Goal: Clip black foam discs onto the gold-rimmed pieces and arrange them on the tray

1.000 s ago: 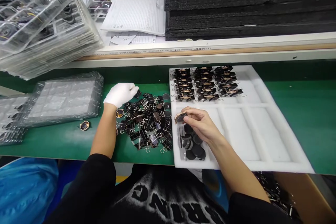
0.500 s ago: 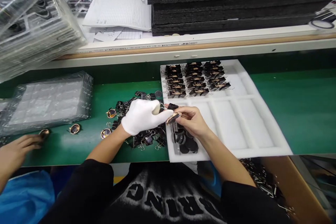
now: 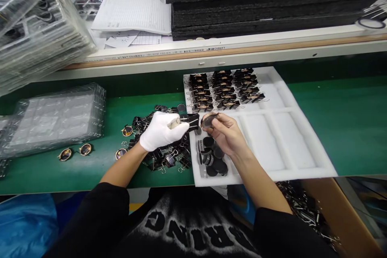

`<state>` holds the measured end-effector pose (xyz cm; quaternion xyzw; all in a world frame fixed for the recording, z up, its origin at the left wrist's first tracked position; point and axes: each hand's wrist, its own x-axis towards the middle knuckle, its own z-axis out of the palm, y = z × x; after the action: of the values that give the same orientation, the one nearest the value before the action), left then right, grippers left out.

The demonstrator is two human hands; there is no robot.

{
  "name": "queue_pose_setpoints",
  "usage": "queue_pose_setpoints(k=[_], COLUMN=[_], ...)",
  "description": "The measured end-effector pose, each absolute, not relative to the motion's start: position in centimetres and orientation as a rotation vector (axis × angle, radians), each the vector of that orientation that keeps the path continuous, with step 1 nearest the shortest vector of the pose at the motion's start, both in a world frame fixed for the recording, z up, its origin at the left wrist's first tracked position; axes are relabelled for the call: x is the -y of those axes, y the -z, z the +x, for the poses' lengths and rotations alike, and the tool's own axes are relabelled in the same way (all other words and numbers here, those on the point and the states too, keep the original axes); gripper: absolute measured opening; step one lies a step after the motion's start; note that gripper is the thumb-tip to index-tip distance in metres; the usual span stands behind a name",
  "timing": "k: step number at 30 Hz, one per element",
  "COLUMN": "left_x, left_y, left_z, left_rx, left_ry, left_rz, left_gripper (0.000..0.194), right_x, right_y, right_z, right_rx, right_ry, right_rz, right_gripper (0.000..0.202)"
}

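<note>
My left hand [image 3: 165, 131], in a white glove, pinches a black binder clip [image 3: 193, 122] by its wire handles. The clip's black jaw points toward my right hand [image 3: 227, 131]. Bare fingers of that hand hold a round gold-rimmed piece [image 3: 209, 120] with a dark disc on its face, just right of the clip and apart from it. Below my left hand lies a heap of binder clips [image 3: 171, 159]. Under my right hand, loose black discs [image 3: 218, 166] fill one compartment of the white foam tray [image 3: 273, 177].
Clipped round pieces [image 3: 222, 90] stand in three columns in the tray's back compartments. Loose gold-rimmed round pieces [image 3: 86, 149] lie on the green table [image 3: 99, 177] at left. Clear plastic trays [image 3: 57, 119] are stacked behind them. A box of binder clips [image 3: 311, 209] sits below the table edge.
My right hand has moved slightly up and right with the round piece, now tilted differently. The clip has turned in my left hand. Another person's hand has left, leaving a round piece at left.
</note>
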<state>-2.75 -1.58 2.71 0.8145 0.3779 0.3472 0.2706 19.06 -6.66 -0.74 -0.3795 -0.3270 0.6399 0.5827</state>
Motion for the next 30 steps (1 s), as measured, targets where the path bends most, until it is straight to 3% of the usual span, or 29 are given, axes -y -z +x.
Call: queue_pose_setpoints(k=[8,21,27,30], left_x=[1.8,2.0,0.7,-1.5], left_y=[-1.9,-1.3,-3.1,-3.8], left_z=[-1.9,-1.7,-3.6,-6.1], left_rx=[-0.909,-0.924,-1.054,-1.393], left_ry=[-0.985,-0.956,-0.548,-0.544], left_rz=[2.127,2.139,2.266,2.297], left_gripper=[0.051,0.052,0.050,0.055], right_x=[6.3,6.3,6.2,6.0], right_y=[0.9,1.2,1.2,0.9], right_z=[18.6,18.5,18.8,19.1], right_rx=[0.500,0.545,0.516,0.414], right_ry=[-1.531,-1.545,-1.499,-1.492], right_rz=[-1.021,-1.017,-0.987,-0.907], right_gripper=[0.035,0.035,0.035,0.037])
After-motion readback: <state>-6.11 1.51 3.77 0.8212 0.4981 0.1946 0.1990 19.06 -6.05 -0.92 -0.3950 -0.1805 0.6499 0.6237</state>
